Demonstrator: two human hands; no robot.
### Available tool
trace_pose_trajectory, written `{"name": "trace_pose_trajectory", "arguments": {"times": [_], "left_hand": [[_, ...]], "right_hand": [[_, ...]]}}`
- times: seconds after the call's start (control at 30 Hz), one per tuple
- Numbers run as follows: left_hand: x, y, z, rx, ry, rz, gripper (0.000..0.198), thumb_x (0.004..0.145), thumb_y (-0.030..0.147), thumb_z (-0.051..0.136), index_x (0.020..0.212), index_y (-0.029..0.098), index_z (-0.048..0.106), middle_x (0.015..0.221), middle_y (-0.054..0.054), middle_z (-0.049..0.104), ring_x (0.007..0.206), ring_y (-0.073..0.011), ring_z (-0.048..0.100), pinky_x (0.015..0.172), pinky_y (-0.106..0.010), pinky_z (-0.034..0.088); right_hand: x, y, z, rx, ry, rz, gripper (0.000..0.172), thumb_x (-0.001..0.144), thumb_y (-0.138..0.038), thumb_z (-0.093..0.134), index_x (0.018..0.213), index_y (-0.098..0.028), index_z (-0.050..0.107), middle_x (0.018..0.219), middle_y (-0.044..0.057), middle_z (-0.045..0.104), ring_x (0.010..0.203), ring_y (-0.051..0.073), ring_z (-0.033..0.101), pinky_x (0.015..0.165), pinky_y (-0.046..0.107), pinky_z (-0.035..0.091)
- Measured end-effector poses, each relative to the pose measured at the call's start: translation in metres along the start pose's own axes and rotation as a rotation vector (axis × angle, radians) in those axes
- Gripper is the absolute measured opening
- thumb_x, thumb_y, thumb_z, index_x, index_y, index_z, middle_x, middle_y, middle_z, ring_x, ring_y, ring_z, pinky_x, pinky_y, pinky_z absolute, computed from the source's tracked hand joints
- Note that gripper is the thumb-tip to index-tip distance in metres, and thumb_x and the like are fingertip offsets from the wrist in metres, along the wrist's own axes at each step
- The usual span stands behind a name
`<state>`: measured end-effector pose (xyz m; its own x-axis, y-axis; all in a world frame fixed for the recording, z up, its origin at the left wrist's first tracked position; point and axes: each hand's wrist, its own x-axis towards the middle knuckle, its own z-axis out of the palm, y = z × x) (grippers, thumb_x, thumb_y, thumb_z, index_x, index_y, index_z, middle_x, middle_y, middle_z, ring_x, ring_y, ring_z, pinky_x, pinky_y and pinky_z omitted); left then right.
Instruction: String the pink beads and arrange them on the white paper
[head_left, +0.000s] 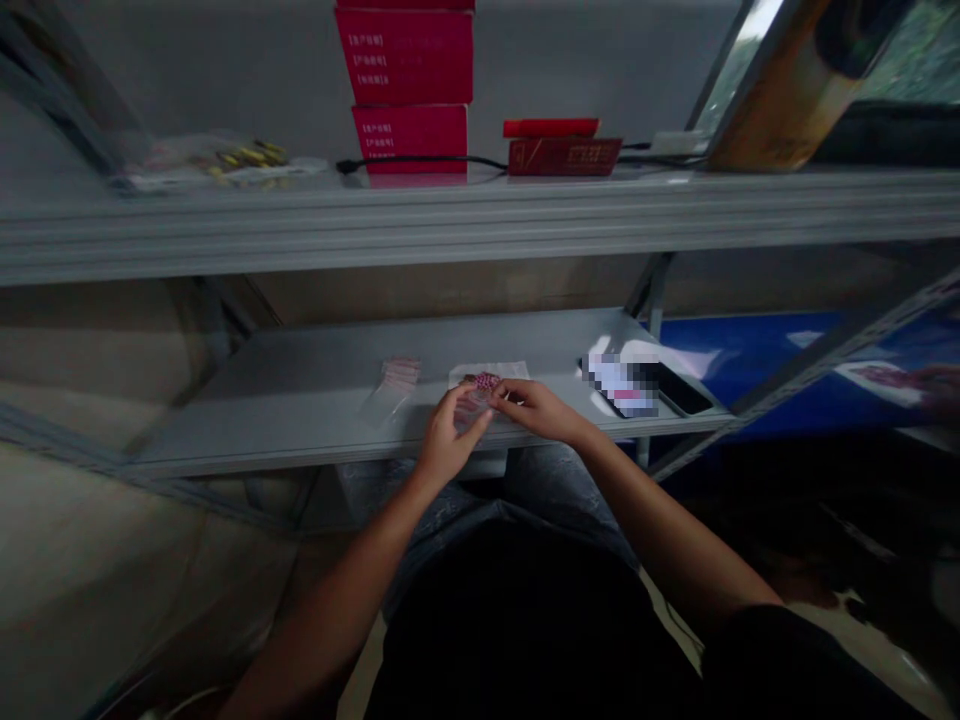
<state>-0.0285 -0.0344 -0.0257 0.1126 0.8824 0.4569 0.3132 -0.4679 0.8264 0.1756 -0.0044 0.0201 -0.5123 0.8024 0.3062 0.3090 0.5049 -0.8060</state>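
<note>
A small clear plastic bag (472,404) is between my hands, above the front edge of the lower grey shelf (300,390). My left hand (448,437) grips its left side with thumb and fingers. At the bag's right edge, the fingers of my right hand (538,409) are pinched together on the plastic. Small pink patterned pieces (486,381) show just beyond my fingertips; whether they lie inside this bag or behind it I cannot tell. Behind them, another clear sheet or bag (514,370) lies flat on the shelf. To the left rests a clear bag with pinkish strips (400,375).
Two phones, one with a lit, blurred screen (622,385) and one dark (682,390), lie at the shelf's right end. The upper shelf (480,220) overhangs, bearing red boxes (411,135), a cable (427,159) and a bag of yellow pieces (251,157). Another person's hand (941,388) appears far right.
</note>
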Motion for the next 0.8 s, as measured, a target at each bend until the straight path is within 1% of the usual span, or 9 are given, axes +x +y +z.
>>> {"name": "trace_pose_trajectory", "arguments": {"times": [0.1,0.2,0.3,0.37,0.43,0.57,0.67,0.73,0.8], "left_hand": [[-0.004,0.004,0.006,-0.172,0.02,-0.101,0.025,0.097,0.036,0.062,0.118,0.024,0.06,0.116,-0.009,0.07,0.1,-0.022,0.07,0.074,-0.033,0.062],[-0.009,0.006,0.011,-0.284,0.023,-0.174,0.017,0.095,0.037,0.064,0.105,0.024,0.06,0.098,-0.005,0.07,0.087,-0.0198,0.071,0.068,-0.031,0.061],[-0.017,0.011,0.015,-0.34,0.019,-0.24,0.019,0.093,0.04,0.066,0.097,0.023,0.058,0.084,-0.002,0.068,0.076,-0.0182,0.069,0.064,-0.029,0.059],[-0.024,0.015,0.016,-0.344,0.006,-0.276,0.022,0.091,0.043,0.068,0.094,0.023,0.058,0.081,-0.001,0.067,0.075,-0.0182,0.069,0.064,-0.029,0.058],[-0.031,0.02,0.017,-0.347,-0.018,-0.306,0.025,0.09,0.046,0.069,0.093,0.023,0.059,0.082,-0.001,0.067,0.075,-0.0179,0.069,0.064,-0.028,0.057],[-0.042,0.025,0.021,-0.382,-0.044,-0.363,0.028,0.086,0.047,0.072,0.094,0.023,0.061,0.086,-0.002,0.067,0.075,-0.0175,0.068,0.062,-0.027,0.057],[-0.05,0.024,0.028,-0.397,-0.026,-0.41,0.03,0.083,0.046,0.075,0.098,0.023,0.061,0.09,-0.002,0.067,0.076,-0.0176,0.068,0.063,-0.028,0.056],[-0.055,0.021,0.034,-0.39,-0.026,-0.418,0.029,0.083,0.044,0.076,0.098,0.023,0.063,0.094,-0.004,0.069,0.081,-0.0186,0.069,0.068,-0.029,0.057],[-0.058,0.016,0.037,-0.373,-0.042,-0.393,0.026,0.082,0.042,0.077,0.096,0.023,0.065,0.096,-0.004,0.07,0.087,-0.0196,0.07,0.077,-0.031,0.058]], "right_hand": [[-0.015,0.0,-0.002,0.055,0.086,0.058,0.024,0.097,-0.042,0.061,0.092,-0.02,0.07,0.088,0.003,0.071,0.078,0.017,0.061,0.072,0.028,0.048],[-0.032,0.004,0.003,0.219,0.157,0.134,0.026,0.092,-0.046,0.066,0.096,-0.021,0.068,0.083,0.002,0.067,0.068,0.015,0.057,0.062,0.027,0.045],[-0.052,0.011,0.013,0.419,0.181,0.249,0.032,0.088,-0.049,0.07,0.106,-0.023,0.065,0.078,-0.001,0.063,0.057,0.013,0.05,0.053,0.026,0.041],[-0.066,0.016,0.019,0.488,0.16,0.316,0.032,0.088,-0.052,0.071,0.099,-0.022,0.066,0.075,-0.001,0.06,0.054,0.012,0.047,0.049,0.026,0.038],[-0.077,0.019,0.024,0.512,0.158,0.349,0.032,0.089,-0.053,0.071,0.09,-0.021,0.066,0.072,-0.001,0.058,0.053,0.012,0.047,0.049,0.026,0.037],[-0.087,0.019,0.028,0.505,0.193,0.343,0.031,0.09,-0.053,0.069,0.086,-0.023,0.065,0.069,-0.002,0.054,0.055,0.013,0.047,0.051,0.026,0.039],[-0.089,0.017,0.03,0.471,0.205,0.309,0.027,0.091,-0.05,0.068,0.086,-0.024,0.065,0.072,-0.001,0.057,0.057,0.013,0.048,0.053,0.027,0.04],[-0.091,0.016,0.033,0.452,0.202,0.275,0.024,0.091,-0.047,0.068,0.087,-0.024,0.066,0.076,0.001,0.06,0.061,0.015,0.051,0.057,0.027,0.043],[-0.092,0.015,0.037,0.44,0.188,0.237,0.023,0.091,-0.046,0.068,0.088,-0.024,0.067,0.079,0.001,0.063,0.066,0.016,0.055,0.062,0.028,0.046]]}}
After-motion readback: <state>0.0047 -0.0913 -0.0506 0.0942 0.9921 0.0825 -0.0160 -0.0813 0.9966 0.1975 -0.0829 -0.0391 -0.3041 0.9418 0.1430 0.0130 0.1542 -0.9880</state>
